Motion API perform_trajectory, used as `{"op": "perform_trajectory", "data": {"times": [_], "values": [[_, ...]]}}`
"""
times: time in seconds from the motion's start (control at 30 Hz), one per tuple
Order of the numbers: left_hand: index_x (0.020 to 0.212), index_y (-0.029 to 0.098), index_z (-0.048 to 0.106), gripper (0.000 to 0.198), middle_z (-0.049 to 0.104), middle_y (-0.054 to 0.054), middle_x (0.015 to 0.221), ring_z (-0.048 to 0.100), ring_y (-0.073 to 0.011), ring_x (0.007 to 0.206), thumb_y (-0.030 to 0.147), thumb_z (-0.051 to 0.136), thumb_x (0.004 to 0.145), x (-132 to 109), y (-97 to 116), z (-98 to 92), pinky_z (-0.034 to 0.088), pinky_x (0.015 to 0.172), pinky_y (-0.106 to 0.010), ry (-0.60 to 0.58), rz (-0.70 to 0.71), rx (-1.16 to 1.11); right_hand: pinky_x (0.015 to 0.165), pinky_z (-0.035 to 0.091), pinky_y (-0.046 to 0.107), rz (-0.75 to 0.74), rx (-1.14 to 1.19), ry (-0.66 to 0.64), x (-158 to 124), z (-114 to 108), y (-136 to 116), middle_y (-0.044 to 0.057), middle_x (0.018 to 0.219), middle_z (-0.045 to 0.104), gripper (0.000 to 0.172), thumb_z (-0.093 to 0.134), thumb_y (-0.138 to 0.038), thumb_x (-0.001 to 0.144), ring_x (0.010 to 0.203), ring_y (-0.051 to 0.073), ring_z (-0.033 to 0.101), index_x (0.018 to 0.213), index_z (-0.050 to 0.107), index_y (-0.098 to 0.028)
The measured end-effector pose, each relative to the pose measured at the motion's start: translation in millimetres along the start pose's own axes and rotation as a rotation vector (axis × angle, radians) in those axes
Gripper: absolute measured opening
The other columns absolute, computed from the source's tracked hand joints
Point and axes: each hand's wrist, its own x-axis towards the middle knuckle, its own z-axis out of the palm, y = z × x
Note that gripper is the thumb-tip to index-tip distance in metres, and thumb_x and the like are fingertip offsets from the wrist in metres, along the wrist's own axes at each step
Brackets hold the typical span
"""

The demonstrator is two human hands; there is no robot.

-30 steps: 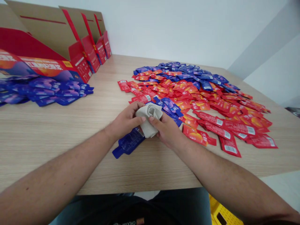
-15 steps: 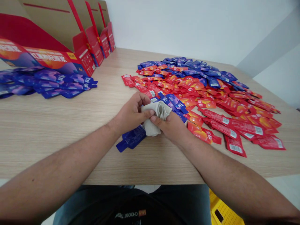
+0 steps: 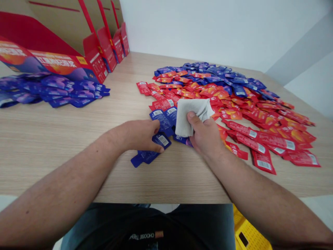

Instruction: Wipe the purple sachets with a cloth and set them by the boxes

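My right hand holds a folded whitish cloth, its thumb pressed on top, above the near edge of the pile of pouches. My left hand is curled over a blue pouch lying on the table, the thumb at its near edge and the fingers at its far edge. Part of this pouch is hidden under the hand; its spout end points to the lower left. Just beyond lie other blue pouches with barcode labels up, partly beneath the cloth.
Red pouches spread over the right of the wooden table, with blue pouches heaped behind them. At the left, more blue pouches lie before open red cartons. A yellow plastic crate is below the table at right.
Both hands were together on the crumpled cloth. My left hand has let go and moved down to the blue pouch; my right hand has carried the cloth rightward, now flatter.
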Motion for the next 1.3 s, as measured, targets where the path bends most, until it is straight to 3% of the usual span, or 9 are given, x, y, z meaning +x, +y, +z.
{"op": "perform_trajectory", "data": {"times": [0.13, 0.27, 0.37, 0.47, 0.57, 0.7, 0.93, 1.13, 1.3], "values": [[0.111, 0.025, 0.068, 0.077, 0.071, -0.013, 0.103, 0.067, -0.0319, 0.083, 0.069, 0.084, 0.049, -3.7, 1.8, 7.1, 0.045, 0.067, -0.037, 0.032, -0.029, 0.025, 0.086, 0.063, 0.042, 0.021, 0.0, 0.0, -1.4, 0.5, 1.0, 0.006, 0.121, 0.072, 0.056, 0.067, -0.06, 0.088, 0.113, 0.027, 0.069, 0.133, 0.057, -0.029], [0.118, 0.024, 0.068, 0.079, 0.074, -0.013, 0.098, 0.068, -0.035, 0.08, 0.053, 0.089, 0.047, -1.5, 4.3, 9.8, 0.047, 0.068, -0.041, 0.027, -0.059, -0.015, 0.084, 0.063, 0.042, 0.041, 0.047, 0.003, -2.2, 0.5, 1.2, 0.004, 0.116, 0.073, 0.049, 0.072, -0.057, 0.085, 0.108, 0.026, 0.07, 0.125, 0.062, -0.029], [0.112, 0.026, 0.072, 0.059, 0.075, -0.009, 0.089, 0.067, -0.0303, 0.074, 0.043, 0.085, 0.057, 2.8, 0.7, 6.4, 0.047, 0.067, -0.038, -0.062, 0.028, -0.086, 0.081, 0.062, 0.044, 0.119, 0.051, -0.095, -3.5, -2.1, -2.4, 0.002, 0.104, 0.074, 0.038, 0.075, -0.053, 0.084, 0.094, 0.025, 0.072, 0.111, 0.066, -0.028], [0.099, 0.029, 0.076, 0.029, 0.077, -0.005, 0.088, 0.067, -0.0258, 0.073, 0.032, 0.073, 0.07, 6.2, -2.9, 1.3, 0.048, 0.068, -0.036, -0.127, 0.15, -0.234, 0.08, 0.06, 0.044, 0.156, -0.113, -0.329, -5.7, -7.2, -9.0, 0.001, 0.094, 0.073, 0.03, 0.076, -0.049, 0.083, 0.086, 0.023, 0.07, 0.101, 0.068, -0.026], [0.087, 0.029, 0.077, 0.016, 0.077, -0.001, 0.085, 0.066, -0.0215, 0.072, 0.028, 0.07, 0.073, 9.1, -3.0, -3.1, 0.048, 0.066, -0.031, -0.106, 0.212, -0.412, 0.077, 0.057, 0.042, 0.112, -0.374, -0.513, -8.3, -11.7, -13.4, 0.001, 0.088, 0.07, 0.025, 0.077, -0.04, 0.08, 0.084, 0.023, 0.067, 0.099, 0.07, -0.025], [0.083, 0.025, 0.076, 0.014, 0.073, 0.001, 0.074, 0.061, -0.0177, 0.065, 0.029, 0.072, 0.069, 13.2, -2.3, -7.6, 0.041, 0.057, -0.027, -0.025, 0.147, -0.38, 0.073, 0.055, 0.039, 0.09, -0.564, -0.567, -10.0, -11.8, -15.6, 0.001, 0.087, 0.069, 0.023, 0.075, -0.035, 0.079, 0.083, 0.022, 0.066, 0.1, 0.07, -0.025], [0.085, 0.02, 0.071, 0.025, 0.068, 0.002, 0.071, 0.06, -0.0143, 0.063, 0.04, 0.076, 0.07, 11.9, -12.4, -23.0, 0.041, 0.056, -0.025, 0.076, -0.012, -0.426, 0.083, 0.057, 0.039, 0.145, -0.348, -0.391, -10.0, -2.9, -12.7, 0.001, 0.099, 0.076, 0.023, 0.071, -0.036, 0.085, 0.089, 0.021, 0.07, 0.103, 0.07, -0.024], [0.081, 0.019, 0.06, 0.016, 0.062, 0.001, 0.062, 0.057, -0.0111, 0.052, 0.026, 0.074, 0.077, 20.8, -12.7, -12.6, 0.044, 0.049, -0.022, 0.43, -0.178, -1.214, 0.089, 0.06, 0.044, 0.174, 0.066, 0.045, -12.4, 8.1, 4.2, 0.003, 0.108, 0.077, 0.034, 0.075, -0.044, 0.083, 0.103, 0.026, 0.072, 0.111, 0.069, -0.026], [0.082, 0.016, 0.06, 0.011, 0.065, 0.0, 0.068, 0.059, -0.0106, 0.053, 0.022, 0.07, 0.079, 30.2, 1.4, 4.8, 0.052, 0.052, -0.024, 0.513, -0.142, -1.497, 0.09, 0.061, 0.045, 0.194, 0.138, 0.08, -16.3, 15.7, 5.8, 0.005, 0.115, 0.077, 0.041, 0.076, -0.045, 0.08, 0.109, 0.028, 0.071, 0.115, 0.067, -0.025]]}}
